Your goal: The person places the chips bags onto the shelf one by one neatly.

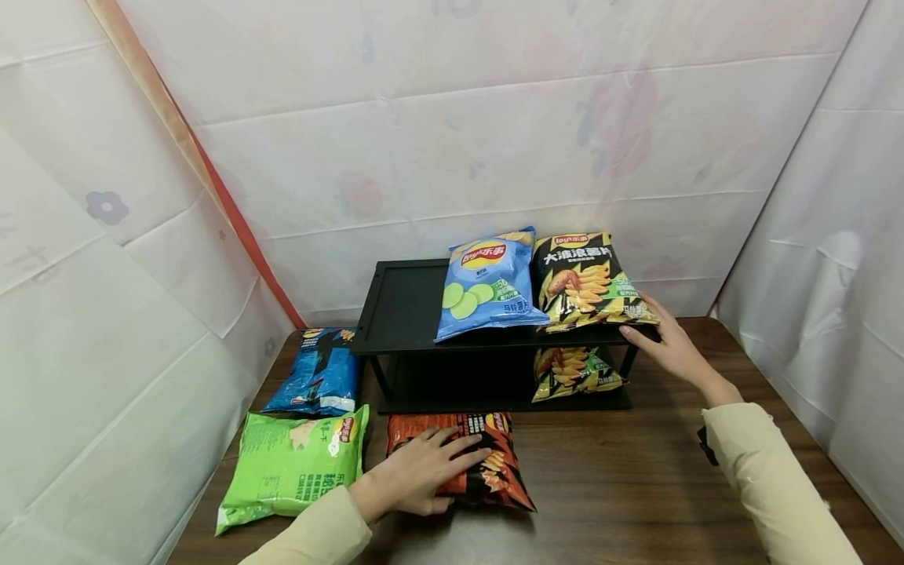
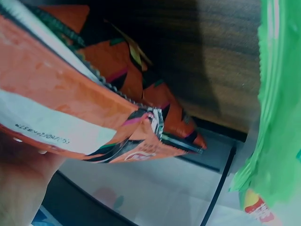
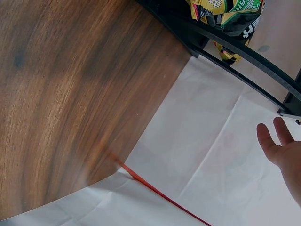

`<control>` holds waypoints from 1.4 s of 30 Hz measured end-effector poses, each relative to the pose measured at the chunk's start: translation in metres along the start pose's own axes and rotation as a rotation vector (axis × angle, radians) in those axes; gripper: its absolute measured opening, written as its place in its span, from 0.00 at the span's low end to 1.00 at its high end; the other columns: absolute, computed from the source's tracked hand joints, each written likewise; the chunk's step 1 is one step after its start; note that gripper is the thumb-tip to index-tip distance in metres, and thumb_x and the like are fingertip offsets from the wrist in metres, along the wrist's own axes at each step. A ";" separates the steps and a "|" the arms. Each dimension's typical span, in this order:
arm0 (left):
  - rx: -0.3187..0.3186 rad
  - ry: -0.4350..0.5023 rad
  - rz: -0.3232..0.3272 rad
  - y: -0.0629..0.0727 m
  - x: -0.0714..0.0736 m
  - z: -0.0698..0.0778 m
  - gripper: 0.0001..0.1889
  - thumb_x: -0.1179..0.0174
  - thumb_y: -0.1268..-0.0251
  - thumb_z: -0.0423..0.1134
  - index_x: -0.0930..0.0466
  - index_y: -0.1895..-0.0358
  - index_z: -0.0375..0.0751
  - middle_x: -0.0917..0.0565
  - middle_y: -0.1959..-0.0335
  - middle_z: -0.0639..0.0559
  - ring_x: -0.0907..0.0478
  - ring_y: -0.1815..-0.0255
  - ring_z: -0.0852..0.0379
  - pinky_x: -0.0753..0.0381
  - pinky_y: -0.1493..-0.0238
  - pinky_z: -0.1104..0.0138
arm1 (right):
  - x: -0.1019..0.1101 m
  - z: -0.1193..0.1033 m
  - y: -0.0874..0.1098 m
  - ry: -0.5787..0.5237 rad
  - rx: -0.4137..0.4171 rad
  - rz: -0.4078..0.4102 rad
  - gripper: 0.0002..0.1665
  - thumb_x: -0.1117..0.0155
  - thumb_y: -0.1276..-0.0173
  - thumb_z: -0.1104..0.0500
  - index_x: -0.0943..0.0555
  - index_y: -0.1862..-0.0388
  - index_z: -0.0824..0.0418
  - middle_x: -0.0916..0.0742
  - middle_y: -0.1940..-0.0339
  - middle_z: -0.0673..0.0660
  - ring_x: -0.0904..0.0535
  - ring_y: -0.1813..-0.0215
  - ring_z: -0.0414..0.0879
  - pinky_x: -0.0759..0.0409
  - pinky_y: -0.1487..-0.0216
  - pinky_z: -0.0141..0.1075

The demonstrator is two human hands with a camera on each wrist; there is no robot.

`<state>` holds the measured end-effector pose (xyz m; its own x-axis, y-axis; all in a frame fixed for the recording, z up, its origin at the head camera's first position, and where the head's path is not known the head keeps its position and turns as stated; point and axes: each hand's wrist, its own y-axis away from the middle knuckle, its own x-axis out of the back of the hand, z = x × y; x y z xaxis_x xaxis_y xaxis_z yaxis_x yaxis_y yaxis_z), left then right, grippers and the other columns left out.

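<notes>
A red chip bag (image 1: 494, 463) lies on the table with my left hand (image 1: 427, 471) resting on it, fingers spread over its upper face. In the left wrist view, that red bag (image 2: 61, 94) fills the left side, and only part of the hand shows. My right hand (image 1: 674, 345) is at the right end of a black two-tier rack (image 1: 406, 302), beside a black-and-yellow chip bag (image 1: 582, 275) on its top tier. In the right wrist view, the right hand's fingers (image 3: 267, 139) are extended.
A light-blue chip bag (image 1: 487, 286) leans on the top tier. Another black-and-yellow bag (image 1: 575, 373) sits on the lower tier at right. Left of the rack lie a dark-blue bag (image 1: 318, 373) and a green bag (image 1: 289, 467). White cloth (image 1: 459, 157) surrounds the wooden table (image 1: 621, 486).
</notes>
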<state>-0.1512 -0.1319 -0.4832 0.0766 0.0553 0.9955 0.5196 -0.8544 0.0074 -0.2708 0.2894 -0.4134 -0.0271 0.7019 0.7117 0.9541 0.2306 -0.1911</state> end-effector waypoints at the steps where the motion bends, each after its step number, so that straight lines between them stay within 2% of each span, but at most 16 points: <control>1: 0.002 -0.004 0.003 0.000 0.001 0.000 0.46 0.40 0.48 0.58 0.54 0.28 0.55 0.38 0.31 0.51 0.32 0.39 0.47 0.25 0.47 0.53 | 0.000 0.000 0.000 -0.001 0.002 -0.002 0.45 0.49 0.32 0.45 0.61 0.25 0.48 0.55 0.25 0.63 0.57 0.28 0.68 0.49 0.40 0.69; 7: 0.003 -0.024 0.049 -0.003 0.008 -0.001 0.42 0.39 0.47 0.56 0.48 0.29 0.54 0.32 0.36 0.51 0.27 0.43 0.50 0.20 0.55 0.60 | 0.000 0.000 0.000 -0.011 0.019 0.006 0.45 0.49 0.32 0.46 0.61 0.25 0.49 0.55 0.26 0.64 0.57 0.29 0.69 0.49 0.41 0.69; 13: 0.023 0.001 0.052 -0.005 0.015 -0.003 0.40 0.39 0.46 0.56 0.45 0.30 0.53 0.28 0.39 0.52 0.24 0.48 0.52 0.19 0.64 0.65 | 0.000 0.001 0.000 -0.016 0.025 0.010 0.45 0.49 0.32 0.46 0.61 0.25 0.48 0.54 0.26 0.65 0.56 0.29 0.70 0.49 0.41 0.69; 20: 0.033 0.060 0.068 -0.008 0.028 -0.004 0.36 0.39 0.45 0.53 0.41 0.32 0.51 0.25 0.44 0.53 0.21 0.57 0.58 0.20 0.65 0.68 | -0.001 0.001 0.000 -0.014 0.012 0.009 0.45 0.49 0.32 0.46 0.61 0.25 0.48 0.55 0.26 0.65 0.57 0.29 0.70 0.49 0.41 0.69; 25: 0.045 0.133 0.048 -0.012 0.035 -0.005 0.36 0.39 0.44 0.52 0.41 0.32 0.50 0.23 0.45 0.51 0.21 0.66 0.64 0.20 0.65 0.70 | -0.001 0.001 0.000 -0.010 0.000 0.007 0.45 0.49 0.32 0.45 0.62 0.25 0.47 0.55 0.25 0.64 0.57 0.29 0.69 0.49 0.41 0.69; 29: 0.077 0.228 0.015 -0.013 0.038 -0.008 0.36 0.40 0.43 0.51 0.43 0.31 0.51 0.24 0.44 0.51 0.26 0.75 0.72 0.20 0.63 0.70 | -0.001 0.001 0.000 -0.013 0.004 0.008 0.45 0.49 0.32 0.45 0.61 0.25 0.49 0.55 0.26 0.64 0.57 0.29 0.70 0.49 0.41 0.69; 33: 0.110 0.332 0.000 -0.013 0.041 -0.011 0.36 0.40 0.42 0.50 0.44 0.31 0.53 0.25 0.42 0.51 0.31 0.80 0.74 0.21 0.63 0.71 | 0.000 0.001 0.000 -0.013 0.001 0.008 0.46 0.49 0.32 0.45 0.60 0.25 0.54 0.55 0.26 0.65 0.57 0.29 0.71 0.49 0.42 0.70; 35: 0.122 0.384 -0.007 -0.014 0.043 -0.014 0.36 0.40 0.42 0.50 0.44 0.30 0.54 0.26 0.41 0.51 0.29 0.77 0.74 0.21 0.62 0.71 | 0.000 0.001 0.000 -0.010 0.002 0.009 0.46 0.49 0.32 0.45 0.60 0.25 0.56 0.55 0.26 0.66 0.56 0.29 0.71 0.49 0.42 0.70; 38: 0.146 0.454 -0.018 -0.015 0.046 -0.018 0.36 0.40 0.42 0.49 0.44 0.30 0.55 0.27 0.40 0.51 0.23 0.68 0.70 0.21 0.59 0.70 | 0.000 0.001 0.000 -0.002 0.006 0.013 0.45 0.49 0.32 0.45 0.60 0.25 0.54 0.54 0.26 0.66 0.56 0.29 0.71 0.49 0.42 0.70; 40: 0.170 0.498 -0.033 -0.016 0.049 -0.021 0.36 0.40 0.42 0.49 0.44 0.30 0.55 0.28 0.38 0.51 0.22 0.61 0.67 0.21 0.56 0.68 | 0.000 0.002 0.000 0.005 0.012 0.016 0.45 0.50 0.32 0.45 0.60 0.25 0.53 0.54 0.26 0.66 0.57 0.29 0.71 0.48 0.42 0.70; 42: 0.192 0.527 -0.043 -0.017 0.050 -0.023 0.36 0.40 0.42 0.49 0.45 0.30 0.57 0.30 0.36 0.51 0.23 0.58 0.67 0.21 0.54 0.66 | -0.001 0.002 0.001 0.013 0.014 0.019 0.45 0.50 0.32 0.45 0.60 0.25 0.52 0.54 0.26 0.66 0.58 0.29 0.70 0.48 0.42 0.70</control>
<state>-0.1755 -0.1268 -0.4311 -0.3576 -0.2197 0.9077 0.6621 -0.7451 0.0805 -0.2707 0.2904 -0.4154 -0.0047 0.6974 0.7167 0.9501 0.2266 -0.2143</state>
